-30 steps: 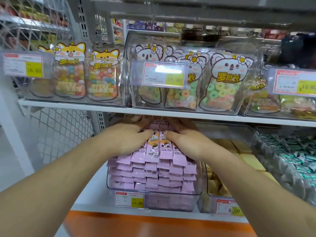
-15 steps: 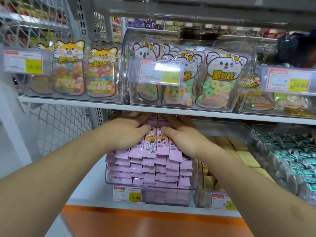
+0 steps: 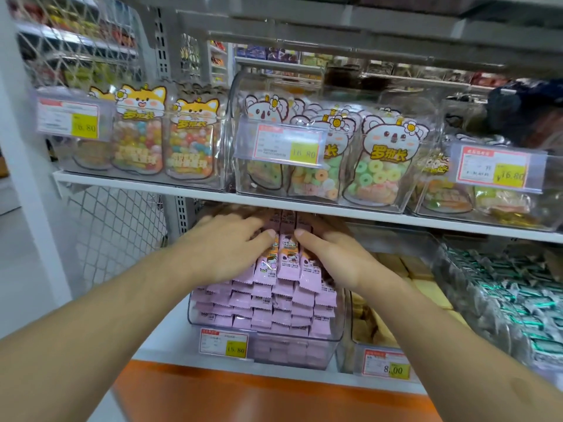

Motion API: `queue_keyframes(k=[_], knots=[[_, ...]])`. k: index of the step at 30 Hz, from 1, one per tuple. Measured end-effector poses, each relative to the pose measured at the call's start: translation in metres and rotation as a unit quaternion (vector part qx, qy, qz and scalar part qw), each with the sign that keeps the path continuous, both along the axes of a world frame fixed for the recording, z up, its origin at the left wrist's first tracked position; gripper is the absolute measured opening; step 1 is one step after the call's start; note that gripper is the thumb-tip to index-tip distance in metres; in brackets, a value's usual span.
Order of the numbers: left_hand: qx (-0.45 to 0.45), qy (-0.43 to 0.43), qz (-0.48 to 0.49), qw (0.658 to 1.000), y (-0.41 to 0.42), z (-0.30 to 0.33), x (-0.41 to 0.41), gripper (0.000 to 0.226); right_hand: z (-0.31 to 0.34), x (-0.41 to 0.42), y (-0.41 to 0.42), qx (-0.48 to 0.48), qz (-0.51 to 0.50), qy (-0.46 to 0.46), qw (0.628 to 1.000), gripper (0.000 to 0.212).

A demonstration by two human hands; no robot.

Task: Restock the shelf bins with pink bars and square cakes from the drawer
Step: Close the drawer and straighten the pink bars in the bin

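- Price tag, lower centre of the frame, on the front of the clear bin: yellow patch reads "15.80"; the small print is too blurred to read.
- Price tag, lower right of centre, on the neighbouring bin: reads "8.00".
- Upper shelf, across the middle of the frame: three tags, each with "16.80" on yellow, at upper left, centre and right.
- Candy pouches, upper shelf: fox-faced pouches at left and koala-faced pouches at centre, both printed with "罗班长".
- Pink bars: stacked in rows in the clear bin, heaped above its rim; the top bars carry a small cartoon figure, their writing unreadable.
- Left hand: fingers spread flat, palm down on the left side of the top layer of pink bars, pressing on them, not pinching any.
- Right hand: likewise flat with fingers extended on the right side of the heap; its fingertips lie near those of the left hand, a few bars showing between them.
- Square cakes: pale yellow, in the bin just right of the pink bars, beyond the right forearm, touched by neither hand.
- Green-and-silver wrapped sweets: far right bin.
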State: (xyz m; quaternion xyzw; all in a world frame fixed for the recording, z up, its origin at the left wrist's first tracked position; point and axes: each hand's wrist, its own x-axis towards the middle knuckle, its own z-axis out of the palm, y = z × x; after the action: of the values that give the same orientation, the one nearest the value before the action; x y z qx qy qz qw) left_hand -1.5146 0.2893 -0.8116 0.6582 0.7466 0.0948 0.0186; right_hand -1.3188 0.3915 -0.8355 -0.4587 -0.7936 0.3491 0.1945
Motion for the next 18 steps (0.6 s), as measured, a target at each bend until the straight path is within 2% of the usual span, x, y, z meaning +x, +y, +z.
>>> queue_keyframes(k=[4,6,10,18], knots=[[0.026,0.011,-0.021,0.999,-0.014,-0.005,0.009,0.054,-0.005,0.013,-0.011,0.05,0.015,0.019,0.998,0.039],[0.037,0.013,-0.031,0.999,-0.025,-0.009,0.02,0.057,-0.01,0.022,-0.02,0.087,0.013,-0.005,0.996,0.037],[0.057,-0.03,-0.044,0.997,-0.055,-0.024,0.042,0.055,-0.017,0.046,-0.059,0.15,0.005,-0.022,0.988,0.068],[0.084,-0.027,0.001,0.996,-0.095,-0.046,0.047,0.066,-0.024,0.064,-0.102,0.207,0.06,-0.076,0.973,0.086]])
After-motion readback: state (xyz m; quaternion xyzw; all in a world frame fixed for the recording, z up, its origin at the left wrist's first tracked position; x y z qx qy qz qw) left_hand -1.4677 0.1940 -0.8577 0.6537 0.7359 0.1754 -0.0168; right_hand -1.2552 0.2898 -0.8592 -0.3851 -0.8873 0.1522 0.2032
